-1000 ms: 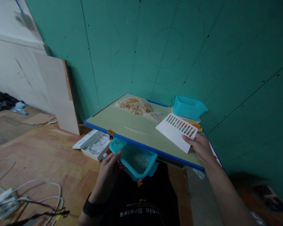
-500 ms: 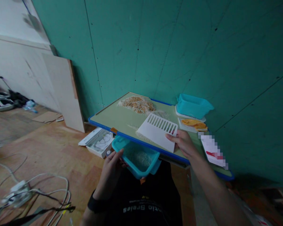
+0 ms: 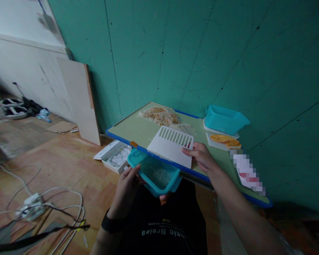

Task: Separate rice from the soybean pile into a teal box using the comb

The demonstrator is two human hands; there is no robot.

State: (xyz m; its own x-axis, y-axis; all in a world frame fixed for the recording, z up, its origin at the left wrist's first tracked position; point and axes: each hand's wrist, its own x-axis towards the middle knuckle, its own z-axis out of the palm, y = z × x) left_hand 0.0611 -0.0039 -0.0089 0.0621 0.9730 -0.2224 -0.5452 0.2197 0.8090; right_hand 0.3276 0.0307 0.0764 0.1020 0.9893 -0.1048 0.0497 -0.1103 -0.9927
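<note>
My left hand (image 3: 127, 184) grips a teal plastic tub (image 3: 155, 175) holding white grains, just below the near edge of a green board with a blue rim (image 3: 138, 129). In my right hand (image 3: 200, 157) is a white slotted scraper (image 3: 171, 147), pinched at its right side, its lower edge resting at the board's near edge right over the tub. A pile of yellow-brown and white grains (image 3: 162, 116) lies at the board's far side.
A second teal tub (image 3: 224, 120) stands upside down on a white lid at the back right, beside a white tray with orange pieces (image 3: 223, 141). An open white box (image 3: 114, 157) lies on the wooden floor; cables and a power strip (image 3: 32, 209) lie at left.
My right hand has drawn the scraper leftward and toward me, from the board's right side to its near edge above the tub. The thin line of white grains is now hidden under it.
</note>
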